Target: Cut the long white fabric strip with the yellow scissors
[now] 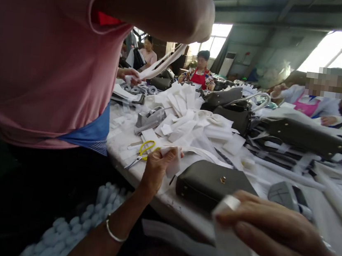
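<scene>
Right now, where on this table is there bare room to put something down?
Little room. One bare strip runs along the table edge, between the left hand and the dark bag. Another lies right of that bag, toward the grey dispenser. The middle is crowded with the white strip pile, scissors and more bags.

The handbag is dark olive-grey with a gold clasp. The paper strips are white, the scissors' handles yellow, a co-worker's shirt pink, the bracelet silver.
</scene>
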Demonstrator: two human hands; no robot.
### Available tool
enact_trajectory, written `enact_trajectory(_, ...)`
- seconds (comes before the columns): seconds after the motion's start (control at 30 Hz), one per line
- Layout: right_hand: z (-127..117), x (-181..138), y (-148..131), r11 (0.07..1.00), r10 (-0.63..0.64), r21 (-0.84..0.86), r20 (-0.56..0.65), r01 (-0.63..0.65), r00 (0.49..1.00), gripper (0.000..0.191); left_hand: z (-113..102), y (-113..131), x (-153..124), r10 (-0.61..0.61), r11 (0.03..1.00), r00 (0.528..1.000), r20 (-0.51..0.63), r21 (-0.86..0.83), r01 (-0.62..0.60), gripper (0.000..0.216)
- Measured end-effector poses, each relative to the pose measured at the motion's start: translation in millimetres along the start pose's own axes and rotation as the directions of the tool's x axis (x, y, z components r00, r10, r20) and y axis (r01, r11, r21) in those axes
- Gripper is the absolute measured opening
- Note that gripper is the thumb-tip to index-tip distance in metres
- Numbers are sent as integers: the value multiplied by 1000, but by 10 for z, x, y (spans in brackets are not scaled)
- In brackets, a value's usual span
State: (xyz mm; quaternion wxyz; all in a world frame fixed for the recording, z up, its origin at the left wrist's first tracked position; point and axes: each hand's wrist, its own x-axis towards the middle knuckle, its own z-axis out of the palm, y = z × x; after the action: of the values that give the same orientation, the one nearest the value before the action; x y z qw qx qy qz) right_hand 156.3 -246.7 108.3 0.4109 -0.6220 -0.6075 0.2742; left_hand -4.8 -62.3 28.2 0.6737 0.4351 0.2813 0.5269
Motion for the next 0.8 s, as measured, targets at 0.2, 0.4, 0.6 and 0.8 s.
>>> enact_trajectory(0.2,687,887,-80,942,33,334,0,-31,999,44,78,15,-55,22,997,999,27,-68,-20,31)
enact_trajectory(0.4,857,1127,221,960,97,266,-23,-88,995,64,9,-25,54,-8,984,999,-54,-179,-2,29)
enact_trajectory(0.6,896,1317,348,996,74,44,8,-75,997,71,-56,-49,126,-71,954,997,-11,-293,65,29)
enact_trajectory(0.8,937,1492,378,986,158,-61,71,-154,985,20,-72,-104,166,-147,906,989,-34,-405,121,33)
